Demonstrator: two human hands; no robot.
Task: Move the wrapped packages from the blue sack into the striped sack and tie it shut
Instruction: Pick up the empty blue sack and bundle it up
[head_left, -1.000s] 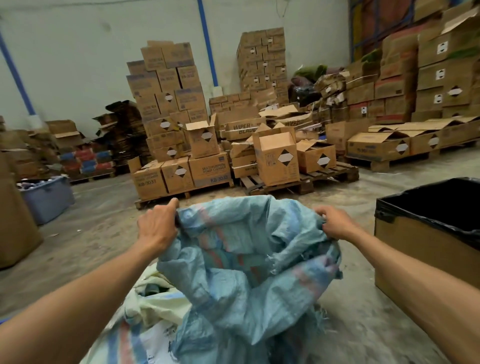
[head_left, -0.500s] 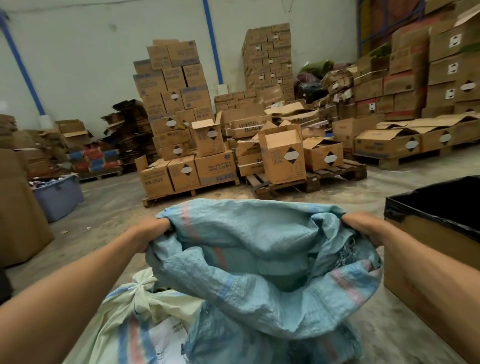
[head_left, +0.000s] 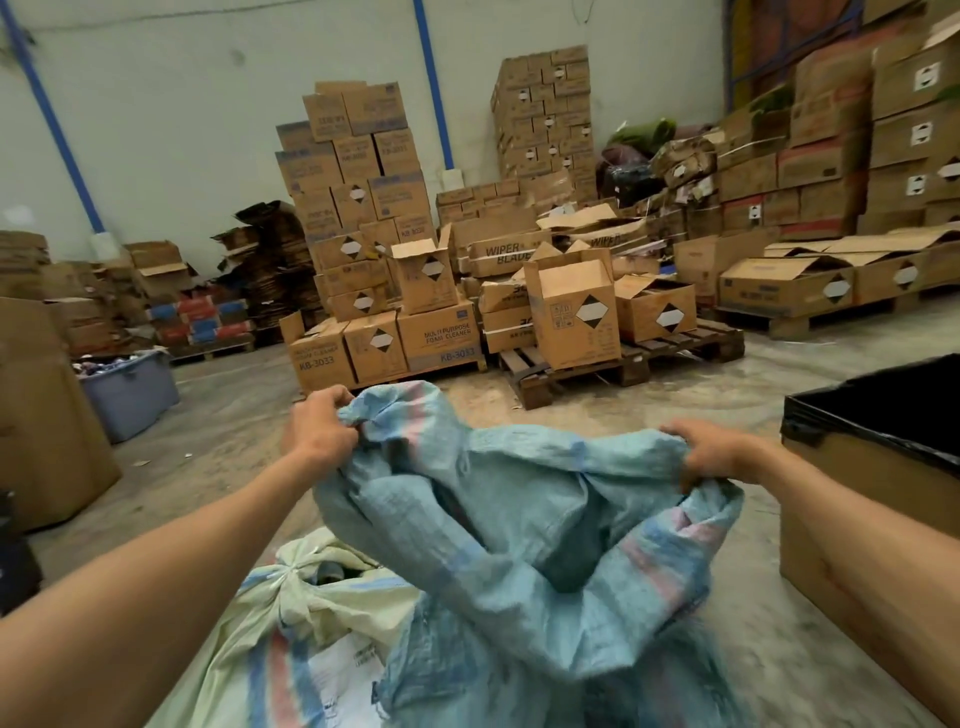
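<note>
both hands hold the blue sack (head_left: 519, 519) up by its rim: the left hand (head_left: 319, 431) pinches one edge, the right hand (head_left: 714, 454) grips the other. it looks like the emptying step. the striped sack (head_left: 291, 639) sits just below, by the left arm (no packages show). next, tip the mouth over it.

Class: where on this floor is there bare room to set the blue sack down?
Bare concrete lies between the blue sack and the pallets, and left toward the grey tub. Crowded: the black-lined box at right, the striped sack below.
</note>
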